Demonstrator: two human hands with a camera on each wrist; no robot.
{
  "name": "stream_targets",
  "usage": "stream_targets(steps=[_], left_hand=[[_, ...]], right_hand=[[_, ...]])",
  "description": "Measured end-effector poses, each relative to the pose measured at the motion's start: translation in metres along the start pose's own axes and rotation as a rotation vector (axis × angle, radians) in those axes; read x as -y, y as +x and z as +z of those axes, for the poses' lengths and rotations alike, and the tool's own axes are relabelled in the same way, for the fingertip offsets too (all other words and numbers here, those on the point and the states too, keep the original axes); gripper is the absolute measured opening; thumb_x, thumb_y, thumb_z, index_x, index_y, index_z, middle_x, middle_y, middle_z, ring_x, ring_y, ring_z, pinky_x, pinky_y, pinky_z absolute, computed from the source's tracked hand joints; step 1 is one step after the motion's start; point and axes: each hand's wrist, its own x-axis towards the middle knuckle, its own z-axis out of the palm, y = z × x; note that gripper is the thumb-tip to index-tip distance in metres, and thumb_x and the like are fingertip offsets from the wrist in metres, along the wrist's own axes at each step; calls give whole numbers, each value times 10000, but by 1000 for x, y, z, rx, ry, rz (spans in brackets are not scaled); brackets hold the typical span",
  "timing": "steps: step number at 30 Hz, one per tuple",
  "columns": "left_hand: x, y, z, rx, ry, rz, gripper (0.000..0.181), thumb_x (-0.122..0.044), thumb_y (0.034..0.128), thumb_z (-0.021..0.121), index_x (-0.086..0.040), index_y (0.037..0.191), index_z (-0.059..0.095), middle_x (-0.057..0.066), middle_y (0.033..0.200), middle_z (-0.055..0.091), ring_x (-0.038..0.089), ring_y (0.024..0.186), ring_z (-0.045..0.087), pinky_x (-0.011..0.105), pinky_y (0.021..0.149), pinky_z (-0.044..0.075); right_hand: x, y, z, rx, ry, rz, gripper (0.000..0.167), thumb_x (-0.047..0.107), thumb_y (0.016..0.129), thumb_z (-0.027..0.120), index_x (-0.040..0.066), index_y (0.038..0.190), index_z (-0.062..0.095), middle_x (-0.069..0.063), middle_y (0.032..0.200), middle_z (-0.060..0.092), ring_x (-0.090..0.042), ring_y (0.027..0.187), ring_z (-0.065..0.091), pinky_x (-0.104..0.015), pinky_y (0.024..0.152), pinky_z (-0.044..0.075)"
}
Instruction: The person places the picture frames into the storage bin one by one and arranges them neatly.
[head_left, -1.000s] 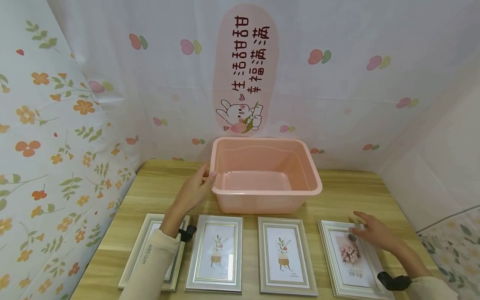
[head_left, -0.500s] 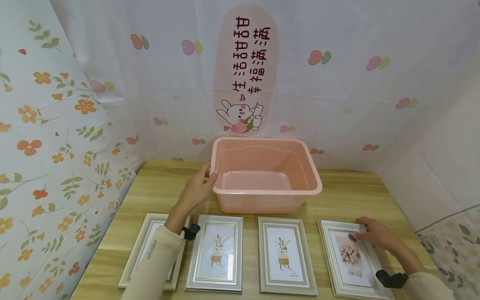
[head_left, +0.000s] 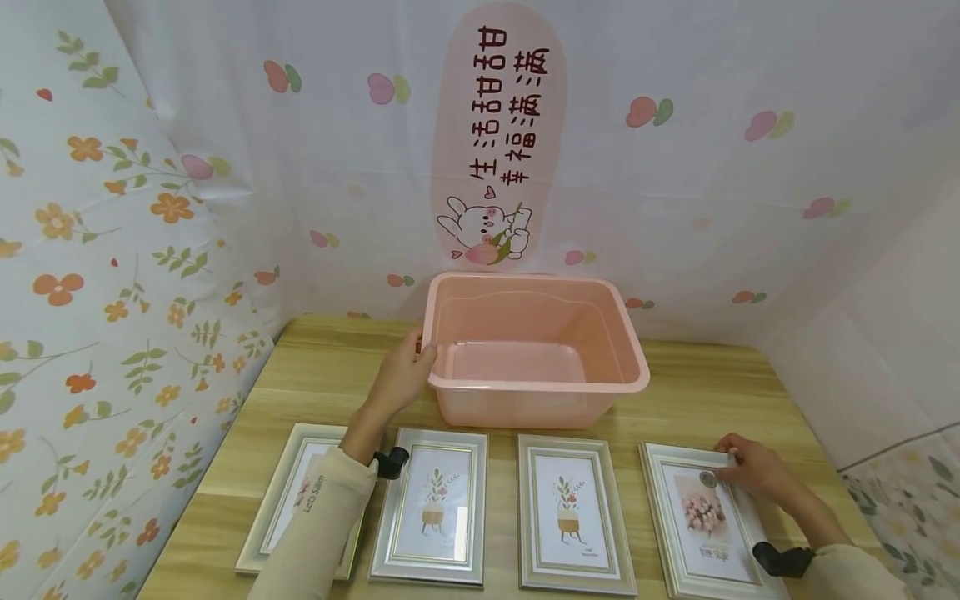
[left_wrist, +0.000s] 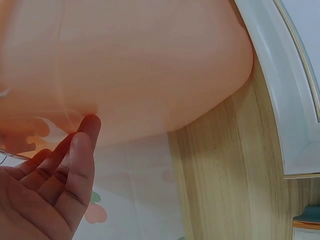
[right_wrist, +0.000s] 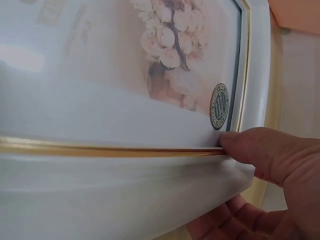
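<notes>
A pink basin [head_left: 525, 404] stands upright at the back middle of the table. My left hand [head_left: 397, 379] holds its left rim; in the left wrist view the fingers [left_wrist: 82, 160] lie against the outer wall [left_wrist: 150, 65]. My right hand [head_left: 757, 475] pinches the upper right corner of the rightmost white picture frame [head_left: 705, 525], which shows pink flowers. In the right wrist view the thumb [right_wrist: 250, 145] presses the front of this frame [right_wrist: 125, 185], with the other fingers curled beneath its edge.
Two frames with plant pictures lie in the middle, one left of centre [head_left: 429, 508] and one right [head_left: 576, 512]. My left sleeve partly covers the leftmost frame [head_left: 273, 508]. A patterned cloth [head_left: 345, 167] hangs behind the wooden table [head_left: 322, 367].
My right hand has closed from spread fingers onto the corner of the rightmost frame. My left hand has moved slightly right and taken hold of the basin's rim.
</notes>
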Motion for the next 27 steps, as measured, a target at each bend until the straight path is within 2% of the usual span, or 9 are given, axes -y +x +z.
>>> stream_targets(steps=[6, 8, 11, 14, 17, 19, 22, 27], left_hand=[[-2, -1, 0, 6, -20, -6, 486, -287, 1017, 414, -5, 1409, 462, 193, 1165, 652, 309, 1001, 629, 461, 847, 520], [-2, -1, 0, 6, -18, -10, 485, -288, 1019, 413, -6, 1411, 460, 192, 1168, 650, 311, 1010, 625, 466, 856, 515], [-2, -1, 1, 8, -14, -18, 475, -287, 1022, 415, -10, 1404, 464, 193, 1178, 645, 321, 1035, 619, 478, 877, 506], [-2, -1, 1, 15, -20, -22, 473, -288, 1027, 420, -3, 1401, 465, 195, 1193, 642, 329, 1056, 617, 487, 892, 501], [-2, 0, 1, 25, -26, -25, 481, -299, 1031, 419, 4, 1403, 461, 192, 1203, 639, 324, 1061, 618, 482, 895, 502], [-2, 0, 1, 27, -34, -33, 484, -302, 1031, 417, -1, 1409, 455, 189, 1206, 636, 321, 1055, 615, 479, 891, 504], [-2, -1, 1, 23, -39, -38, 484, -299, 1033, 412, -10, 1421, 447, 188, 1214, 633, 321, 1058, 614, 485, 892, 505], [-1, -1, 0, 19, -34, -35, 479, -302, 1035, 418, -14, 1415, 455, 188, 1209, 636, 325, 1061, 613, 489, 893, 501]], right_hand=[[1, -3, -1, -14, -25, -99, 285, 42, 814, 731, 43, 1000, 515, -75, 820, 558, -195, 700, 468, -285, 573, 354], [0, -4, -3, -4, 2, -100, 298, 41, 826, 725, 47, 1020, 498, -69, 803, 537, -191, 684, 462, -278, 560, 354], [-2, -5, -9, 55, 132, -45, 339, 82, 881, 696, 15, 1113, 459, -108, 848, 545, -199, 696, 509, -285, 544, 430], [-6, -6, -15, 113, 286, 53, 511, 167, 937, 665, -59, 1301, 388, -152, 952, 561, -195, 750, 557, -301, 586, 506], [-8, -8, -20, 137, 407, 98, 622, 215, 970, 634, -112, 1401, 326, -142, 1000, 580, -163, 774, 583, -317, 630, 535], [-8, -8, -24, 144, 460, 91, 577, 218, 986, 612, -118, 1385, 366, -94, 967, 587, -138, 761, 588, -319, 636, 538], [-5, -8, -28, 152, 541, 93, 417, 211, 1001, 588, -82, 1278, 483, -26, 920, 625, -114, 746, 614, -320, 645, 550], [0, -8, -35, 144, 562, 112, 308, 205, 991, 606, -37, 1163, 521, -22, 902, 686, -141, 724, 670, -337, 656, 574]])
